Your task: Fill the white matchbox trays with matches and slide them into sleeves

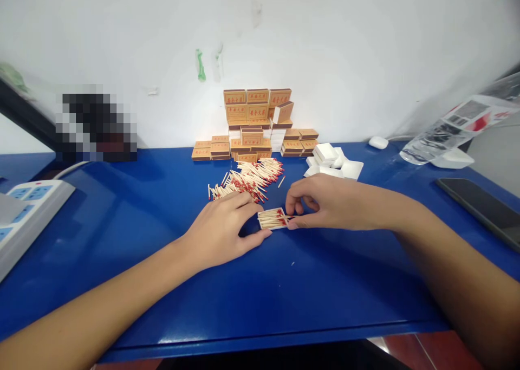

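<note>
A small white matchbox tray [273, 227] filled with red-tipped matches lies on the blue table in front of me. My left hand [227, 226] grips its left end, thumb on the near side and fingers on the far side. At the right end, my right hand [314, 202] pinches a match or a few matches [291, 216] between thumb and finger; how many is hidden. Just beyond my left hand spreads a loose heap of matches [254, 179], with one stray match [281, 182] to its right. White empty trays [331, 161] are piled behind my right hand.
Orange matchboxes [247, 112] stand stacked against the white wall [345, 50]. A phone [479, 205] and a clear plastic package [442, 131] are at the right, with a small white case [378, 142] nearby. A power strip [34, 207] sits left on the blue table [227, 310].
</note>
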A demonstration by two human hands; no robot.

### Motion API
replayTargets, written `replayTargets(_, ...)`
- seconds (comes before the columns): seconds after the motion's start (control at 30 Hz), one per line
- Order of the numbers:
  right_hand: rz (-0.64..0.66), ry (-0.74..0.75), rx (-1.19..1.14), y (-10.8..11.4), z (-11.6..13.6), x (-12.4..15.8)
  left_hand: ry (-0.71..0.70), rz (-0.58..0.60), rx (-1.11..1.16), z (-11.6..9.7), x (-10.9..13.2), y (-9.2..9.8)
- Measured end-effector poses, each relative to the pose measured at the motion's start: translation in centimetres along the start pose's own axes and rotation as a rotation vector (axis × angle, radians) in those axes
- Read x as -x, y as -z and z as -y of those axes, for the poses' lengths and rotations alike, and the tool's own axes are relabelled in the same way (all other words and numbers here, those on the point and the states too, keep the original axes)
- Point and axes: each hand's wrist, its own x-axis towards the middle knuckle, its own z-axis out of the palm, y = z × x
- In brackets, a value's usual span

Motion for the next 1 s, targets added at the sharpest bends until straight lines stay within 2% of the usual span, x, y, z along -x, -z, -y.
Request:
replayTargets(0.17,0.022,0.016,0.019,0.0,-0.2,0.0,0.006,-0.002,-0.011,-0.1,-0.1,0.0)
replayTargets(0.37,-0.114,0.059,0.021,0.1,0.7,0.2,0.008,-0.003,-0.008,-0.1,-0.1,0.0)
replayTargets(0.87,-0.212,0.183,0.049,-1.9,2.0,-0.6,0.006,0.004,-0.036,-0.1,-0.2,0.0)
replayTargets(1.0,-0.207,0.185,0.117,-2.6,2.2,-0.6,-0.014,-0.004,-0.045,-0.2,-0.1,-0.1)
